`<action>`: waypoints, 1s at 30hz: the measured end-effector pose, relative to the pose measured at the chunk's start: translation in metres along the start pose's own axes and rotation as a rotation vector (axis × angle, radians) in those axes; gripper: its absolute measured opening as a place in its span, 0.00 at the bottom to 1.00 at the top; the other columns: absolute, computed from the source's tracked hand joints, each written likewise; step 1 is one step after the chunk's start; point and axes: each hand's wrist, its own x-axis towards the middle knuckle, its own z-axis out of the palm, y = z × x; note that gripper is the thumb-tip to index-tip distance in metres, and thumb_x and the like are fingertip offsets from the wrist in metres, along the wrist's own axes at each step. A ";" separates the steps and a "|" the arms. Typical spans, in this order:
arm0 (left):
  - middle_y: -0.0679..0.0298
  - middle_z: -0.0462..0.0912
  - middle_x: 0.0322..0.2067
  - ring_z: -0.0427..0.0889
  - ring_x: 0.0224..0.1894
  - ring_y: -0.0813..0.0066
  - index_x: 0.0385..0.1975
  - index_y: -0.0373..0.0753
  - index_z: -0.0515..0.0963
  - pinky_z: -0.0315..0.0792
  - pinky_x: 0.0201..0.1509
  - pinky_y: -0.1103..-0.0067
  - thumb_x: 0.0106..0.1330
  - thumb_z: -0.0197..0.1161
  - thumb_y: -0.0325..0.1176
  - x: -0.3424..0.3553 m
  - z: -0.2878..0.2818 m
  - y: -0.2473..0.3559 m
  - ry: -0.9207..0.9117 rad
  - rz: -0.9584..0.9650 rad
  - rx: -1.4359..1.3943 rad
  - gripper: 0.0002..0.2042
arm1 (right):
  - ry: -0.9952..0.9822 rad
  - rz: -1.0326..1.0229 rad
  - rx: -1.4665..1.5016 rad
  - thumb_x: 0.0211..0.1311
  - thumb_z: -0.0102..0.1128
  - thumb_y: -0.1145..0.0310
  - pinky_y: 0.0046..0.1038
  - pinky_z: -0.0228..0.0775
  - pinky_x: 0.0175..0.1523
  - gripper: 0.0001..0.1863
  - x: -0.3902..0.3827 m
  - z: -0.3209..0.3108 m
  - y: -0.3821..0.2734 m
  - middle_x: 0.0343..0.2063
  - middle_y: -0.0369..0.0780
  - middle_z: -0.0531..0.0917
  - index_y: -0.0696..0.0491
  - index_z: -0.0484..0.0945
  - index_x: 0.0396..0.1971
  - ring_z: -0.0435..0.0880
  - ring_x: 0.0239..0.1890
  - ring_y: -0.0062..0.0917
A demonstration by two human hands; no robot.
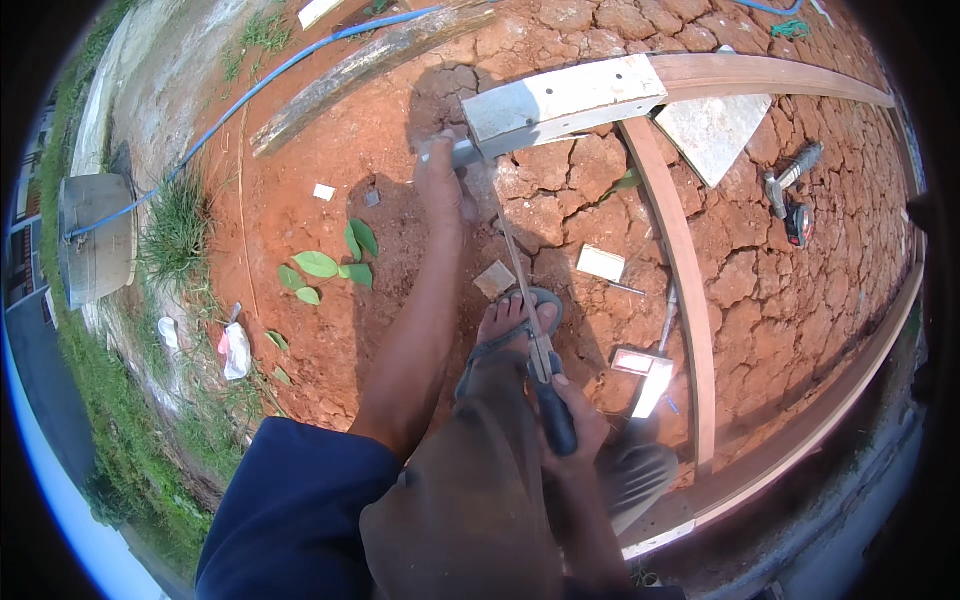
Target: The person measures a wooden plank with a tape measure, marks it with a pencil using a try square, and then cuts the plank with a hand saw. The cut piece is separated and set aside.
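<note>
My left hand (442,185) is closed around a narrow, pale wooden end piece (465,153) that sticks out from the end of a whitewashed timber (570,102). In my right hand (584,424) is a handsaw (555,408), gripped by its dark handle. The saw's thin blade points up and away, and its far part lies by the timber's near end, close to my left hand. Whether the teeth touch the wood I cannot tell. My sandalled foot (510,322) is planted under the blade, with a small wood offcut (495,280) beside it.
A reddish wooden frame rail (678,270) runs down the right side. Beyond it lie a hammer (793,180) and a tape measure (798,224) on cracked red soil. At left are a grey bucket (98,240), a blue hose (235,108) and a weathered plank (350,82).
</note>
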 end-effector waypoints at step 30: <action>0.71 0.78 0.34 0.75 0.37 0.80 0.38 0.46 0.78 0.63 0.39 0.76 0.63 0.67 0.42 -0.002 0.003 0.000 0.093 -0.080 -0.050 0.10 | -0.068 0.075 -0.049 0.53 0.69 0.79 0.28 0.81 0.41 0.30 -0.006 0.010 0.017 0.36 0.47 0.88 0.56 0.75 0.60 0.90 0.32 0.30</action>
